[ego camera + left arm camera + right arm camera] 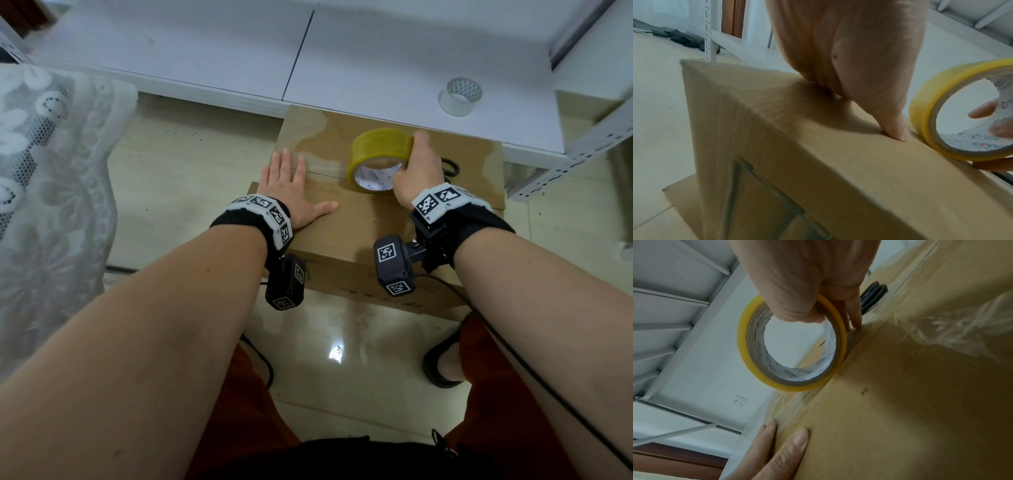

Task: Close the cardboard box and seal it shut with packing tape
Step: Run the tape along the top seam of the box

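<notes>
One cardboard box [359, 219] sat on the floor with both top flaps down, its centre seam running left to right. There were two tape rolls: a yellow packing tape roll [378, 161] stood on edge on the seam, its hole facing the person, and a clear roll [460, 96] sat on the white shelf [376, 61] behind the box. The left hand [294, 192] lay flat on the box, fingers spread, and the right hand [419, 171] gripped the yellow roll, thumb through the core. One pair of scissors [450, 168] lay just right of that roll.

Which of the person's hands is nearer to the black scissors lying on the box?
Right. The right hand grips the tape roll just beside the scissors; the left hand presses the box's far side.
</notes>
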`<move>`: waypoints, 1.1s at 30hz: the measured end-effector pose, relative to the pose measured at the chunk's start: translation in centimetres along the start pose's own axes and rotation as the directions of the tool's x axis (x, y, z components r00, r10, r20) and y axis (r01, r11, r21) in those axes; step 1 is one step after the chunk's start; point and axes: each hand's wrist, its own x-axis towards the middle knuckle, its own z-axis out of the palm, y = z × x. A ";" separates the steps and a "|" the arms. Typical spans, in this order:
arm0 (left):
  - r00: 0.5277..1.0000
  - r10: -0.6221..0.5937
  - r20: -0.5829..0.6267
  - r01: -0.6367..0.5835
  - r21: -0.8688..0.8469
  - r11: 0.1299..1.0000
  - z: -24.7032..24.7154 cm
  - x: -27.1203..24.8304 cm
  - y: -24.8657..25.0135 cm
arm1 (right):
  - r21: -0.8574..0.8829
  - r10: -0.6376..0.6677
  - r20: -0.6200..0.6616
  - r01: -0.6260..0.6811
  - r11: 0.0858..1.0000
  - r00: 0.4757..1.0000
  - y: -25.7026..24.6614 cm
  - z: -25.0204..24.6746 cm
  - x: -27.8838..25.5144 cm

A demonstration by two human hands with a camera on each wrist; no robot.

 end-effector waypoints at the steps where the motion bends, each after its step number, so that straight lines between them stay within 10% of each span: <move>1: 1.000 -0.005 0.001 0.005 0.005 1.000 0.0 0.0 0.1 | 0.004 0.000 -0.006 0.000 1.000 1.000 0.0 0.0 0.0; 15: 0.983 0.178 -0.047 -0.179 -0.017 0.984 1.0 -0.7 3.8 | 0.048 -0.003 -0.013 0.003 0.999 1.000 0.4 0.8 -0.1; 33: 0.991 0.115 0.067 -0.121 0.093 0.988 0.3 -0.8 5.0 | -0.054 0.076 0.012 -0.075 0.996 0.997 1.6 2.4 1.4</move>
